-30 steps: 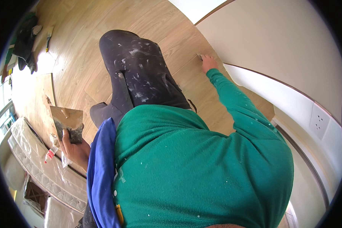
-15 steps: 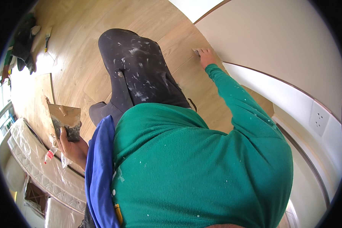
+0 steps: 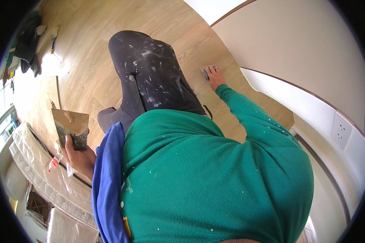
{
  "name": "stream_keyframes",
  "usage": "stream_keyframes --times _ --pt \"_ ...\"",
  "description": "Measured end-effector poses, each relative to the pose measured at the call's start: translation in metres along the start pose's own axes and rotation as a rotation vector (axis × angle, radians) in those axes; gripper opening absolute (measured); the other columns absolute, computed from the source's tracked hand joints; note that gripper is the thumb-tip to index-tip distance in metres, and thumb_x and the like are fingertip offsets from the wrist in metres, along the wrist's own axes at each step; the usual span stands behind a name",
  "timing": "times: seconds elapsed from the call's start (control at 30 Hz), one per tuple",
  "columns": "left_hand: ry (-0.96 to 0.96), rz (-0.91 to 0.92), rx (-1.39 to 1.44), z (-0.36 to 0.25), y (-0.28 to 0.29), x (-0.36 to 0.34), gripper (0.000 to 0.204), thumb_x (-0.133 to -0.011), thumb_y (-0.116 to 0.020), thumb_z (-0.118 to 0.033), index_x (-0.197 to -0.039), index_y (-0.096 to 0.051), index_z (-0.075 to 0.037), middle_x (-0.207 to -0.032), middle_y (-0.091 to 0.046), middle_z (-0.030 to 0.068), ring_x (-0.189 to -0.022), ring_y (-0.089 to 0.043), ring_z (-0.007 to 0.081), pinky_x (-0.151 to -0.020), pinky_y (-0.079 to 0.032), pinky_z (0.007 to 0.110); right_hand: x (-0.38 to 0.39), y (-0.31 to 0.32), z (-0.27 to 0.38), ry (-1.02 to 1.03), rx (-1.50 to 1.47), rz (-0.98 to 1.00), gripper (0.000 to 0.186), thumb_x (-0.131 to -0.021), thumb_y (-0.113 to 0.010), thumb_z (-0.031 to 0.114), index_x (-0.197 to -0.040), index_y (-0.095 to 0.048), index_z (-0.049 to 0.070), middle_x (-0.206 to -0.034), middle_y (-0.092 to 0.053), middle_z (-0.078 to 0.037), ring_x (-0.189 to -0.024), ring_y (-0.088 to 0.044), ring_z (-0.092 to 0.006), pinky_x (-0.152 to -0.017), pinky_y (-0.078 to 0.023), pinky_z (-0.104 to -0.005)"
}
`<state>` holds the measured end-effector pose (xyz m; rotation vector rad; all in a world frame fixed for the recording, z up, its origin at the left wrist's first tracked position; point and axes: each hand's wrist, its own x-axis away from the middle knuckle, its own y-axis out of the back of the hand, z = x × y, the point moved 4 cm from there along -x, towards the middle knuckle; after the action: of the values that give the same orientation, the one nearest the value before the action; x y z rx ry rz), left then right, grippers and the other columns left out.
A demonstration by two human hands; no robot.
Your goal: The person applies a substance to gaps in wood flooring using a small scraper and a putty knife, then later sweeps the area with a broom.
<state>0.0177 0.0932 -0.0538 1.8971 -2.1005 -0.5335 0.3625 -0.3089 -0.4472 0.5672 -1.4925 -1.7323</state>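
My left hand (image 3: 79,158) is closed around a broad putty knife (image 3: 79,139), its wide blade facing up with a smear of tan filler (image 3: 70,117) on it. Out to the right, my right hand (image 3: 216,79) grips a small grey scraper (image 3: 205,73) down against the wood-grain floor (image 3: 196,52). Fingers cover much of that scraper, so its full shape is hidden. Between the two hands is my leg in dark, paint-spotted trousers (image 3: 148,73).
A white panel (image 3: 288,44) and a low strip with a socket plate (image 3: 341,133) border the right side. At left are a wooden board (image 3: 48,95), a brush (image 3: 54,38), dark cloth (image 3: 26,40), a red-labelled bottle (image 3: 54,163) and a plastic-wrapped mattress (image 3: 44,170).
My right hand has slid with the scraper away from the white panel, slightly left and nearer to me. My left hand stays nearly still with the putty knife.
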Motion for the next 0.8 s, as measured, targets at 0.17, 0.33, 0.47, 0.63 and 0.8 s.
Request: stream_keyframes --times 0.17,0.33,0.47,0.63,0.8 --pt "0.001 -0.052 0.066 0.008 0.006 0.005 0.03 -0.093 -0.062 -0.012 -0.114 -0.057 0.007 -0.109 -0.065 0.0173 -0.094 -0.067 0.0271 -0.08 -0.057 0.041 -0.042 0.041 -0.027 -0.457 -0.103 0.353 0.028 -0.092 -0.046 0.011 -0.114 -0.063 0.006 -0.121 -0.061 -0.016 -0.116 -0.054 -0.0378 -0.094 -0.048 -0.0463" --pt "0.021 -0.038 0.112 0.006 0.004 0.002 0.03 -0.093 -0.062 -0.012 -0.116 -0.057 0.007 -0.11 -0.064 0.0173 -0.095 -0.066 0.0277 -0.08 -0.057 0.041 -0.092 0.044 -0.078 -0.531 0.002 0.038 0.027 -0.092 -0.046 0.012 -0.112 -0.063 0.005 -0.116 -0.062 -0.017 -0.112 -0.056 -0.0381 -0.097 -0.047 -0.0461" --pt "0.044 -0.035 0.149 0.007 0.001 0.004 0.031 -0.092 -0.062 -0.013 -0.117 -0.057 0.006 -0.111 -0.064 0.0173 -0.096 -0.066 0.0281 -0.08 -0.057 0.042 -0.068 0.002 -0.049 -0.5 0.043 0.015 0.027 -0.092 -0.045 0.011 -0.112 -0.062 0.005 -0.109 -0.062 -0.015 -0.108 -0.056 -0.0373 -0.097 -0.047 -0.0455" --pt "0.075 -0.047 0.222 0.007 0.004 0.006 0.032 -0.092 -0.062 -0.013 -0.118 -0.057 0.006 -0.113 -0.063 0.0174 -0.096 -0.066 0.0287 -0.08 -0.057 0.042 -0.022 -0.019 0.03 -0.404 -0.08 0.228 0.027 -0.091 -0.048 0.011 -0.113 -0.063 0.006 -0.117 -0.062 -0.015 -0.114 -0.055 -0.037 -0.097 -0.047 -0.0459" --pt "0.116 -0.042 0.295 0.011 0.002 0.005 0.033 -0.092 -0.062 -0.013 -0.119 -0.057 0.005 -0.114 -0.063 0.0174 -0.097 -0.066 0.0293 -0.079 -0.057 0.043 -0.06 0.025 -0.04 -0.589 -0.16 0.117 0.031 -0.09 -0.049 0.01 -0.116 -0.064 0.005 -0.12 -0.063 -0.017 -0.114 -0.056 -0.0392 -0.098 -0.047 -0.046"
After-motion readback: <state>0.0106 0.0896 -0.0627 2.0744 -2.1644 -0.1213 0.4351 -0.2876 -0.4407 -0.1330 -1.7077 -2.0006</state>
